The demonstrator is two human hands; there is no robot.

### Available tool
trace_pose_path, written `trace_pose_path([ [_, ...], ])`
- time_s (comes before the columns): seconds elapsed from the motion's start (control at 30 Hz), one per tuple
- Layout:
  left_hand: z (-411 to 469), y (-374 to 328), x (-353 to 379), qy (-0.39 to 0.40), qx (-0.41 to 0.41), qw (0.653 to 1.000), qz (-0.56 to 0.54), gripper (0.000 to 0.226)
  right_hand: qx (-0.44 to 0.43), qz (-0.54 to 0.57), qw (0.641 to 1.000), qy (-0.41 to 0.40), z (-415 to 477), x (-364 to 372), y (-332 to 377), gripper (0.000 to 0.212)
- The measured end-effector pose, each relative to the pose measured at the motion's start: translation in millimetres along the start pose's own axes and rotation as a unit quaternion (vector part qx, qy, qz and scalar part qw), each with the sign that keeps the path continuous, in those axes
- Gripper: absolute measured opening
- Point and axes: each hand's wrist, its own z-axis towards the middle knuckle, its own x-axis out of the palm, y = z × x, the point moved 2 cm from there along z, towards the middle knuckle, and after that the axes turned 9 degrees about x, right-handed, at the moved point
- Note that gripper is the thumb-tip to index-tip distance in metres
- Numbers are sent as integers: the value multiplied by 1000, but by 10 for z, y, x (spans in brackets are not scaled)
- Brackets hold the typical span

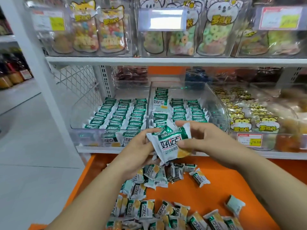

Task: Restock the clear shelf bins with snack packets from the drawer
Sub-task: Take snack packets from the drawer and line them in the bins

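While both hands meet at the middle of the frame, they share one green-and-white snack packet (169, 143), held just in front of the lower shelf's front edge and above the back of the orange drawer (207, 188). The left hand (141, 146) grips the packet's left side with its fingers (149, 131) curled round the edge. Crinkled ends of more wrappers show under that palm, though how many cannot be told. The right hand (204, 140) pinches the packet's right side, thumb on the printed face and forefinger over the top corner.

Below the hands, loose packets (149, 209) of the same kind lie scattered across the drawer floor, thickest at the lower middle, with one lying apart at the lower right.

Behind the hands, two clear bins stand side by side on the lower shelf. The left bin (73, 117) holds three neat rows of the packets standing on edge. The middle bin (216, 103) holds two such rows on its right and an untidier pile on its left. At the right, a third bin (249, 113) carries bags with yellow cat labels, and a price tag (250, 140) sits on its front.

Along the top of the frame, the upper shelf (116, 61) carries clear bins of candy bags (214, 34).
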Motion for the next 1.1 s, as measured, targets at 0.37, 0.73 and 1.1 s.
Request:
trace_pose_path([
  [0.37, -68, 86, -2, -41, -47, 992, -110, 66, 6, -33, 999, 19, 94, 123, -9, 47],
  [0.73, -128, 101, -54, 29, 50, 998, -31, 85, -9, 6, 1000, 10, 142, 145, 9, 43],
  [1.1, 120, -169, -128, 27, 118, 990, 72, 91, 20, 49, 994, 99, 415, -71, 42, 101],
])
